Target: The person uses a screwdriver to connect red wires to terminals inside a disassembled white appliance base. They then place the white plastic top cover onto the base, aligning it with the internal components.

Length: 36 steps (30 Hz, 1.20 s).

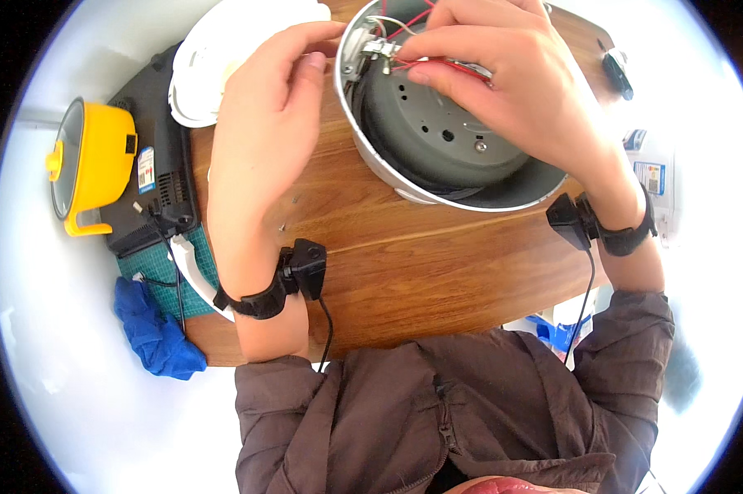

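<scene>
At the far left of the frame a yellow pot (91, 165) with a glass lid sits on a white surface, and just below it a crumpled blue cloth (157, 333) lies by the corner of a green cutting mat (161, 276). A black appliance (161, 156) rests beside the pot, with a white round lid (223, 49) above it at upper left. On the wooden table (404, 263) the left hand (264, 132) reaches up toward the top centre, its fingers loosely curled and slightly apart, the fingertips touching the rim of the grey metal cooker shell (437, 140), which lies tipped open in the upper centre of the frame. Inside its rim, red wires (437, 66) and a small metal bracket (375, 48) show. The right hand (503, 82) lies over the shell from the upper right, thumb and forefinger pinched together on the red wires. Both wrists carry black strapped devices with cables. A small black object (617, 70) sits at the upper right table edge.
</scene>
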Each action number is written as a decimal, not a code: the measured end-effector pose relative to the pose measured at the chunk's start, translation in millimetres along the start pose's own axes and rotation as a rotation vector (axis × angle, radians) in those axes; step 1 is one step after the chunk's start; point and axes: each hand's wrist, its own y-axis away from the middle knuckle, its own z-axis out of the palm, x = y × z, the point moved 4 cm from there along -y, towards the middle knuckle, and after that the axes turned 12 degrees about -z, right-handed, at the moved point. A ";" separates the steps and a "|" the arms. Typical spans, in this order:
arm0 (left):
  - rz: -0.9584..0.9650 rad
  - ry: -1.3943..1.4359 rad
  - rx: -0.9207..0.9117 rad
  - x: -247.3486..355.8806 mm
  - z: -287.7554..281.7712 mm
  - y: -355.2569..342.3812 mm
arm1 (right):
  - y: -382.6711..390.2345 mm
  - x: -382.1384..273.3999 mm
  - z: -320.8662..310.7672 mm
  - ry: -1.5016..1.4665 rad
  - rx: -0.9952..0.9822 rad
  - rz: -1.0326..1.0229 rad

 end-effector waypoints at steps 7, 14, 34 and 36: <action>0.090 -0.028 0.094 14.3 -1.9 -1.8 | 0.5 -1.7 -4.0 -0.079 -0.006 0.062; 0.120 0.004 0.108 24.1 -2.5 -0.6 | -3.7 2.4 -4.7 -0.033 -0.037 0.251; 0.136 -0.148 0.091 26.7 5.5 7.1 | -12.2 -2.6 -2.4 -0.053 0.090 0.250; 0.161 -0.171 0.110 27.3 7.3 8.6 | -11.3 -0.6 -1.1 -0.024 0.052 0.264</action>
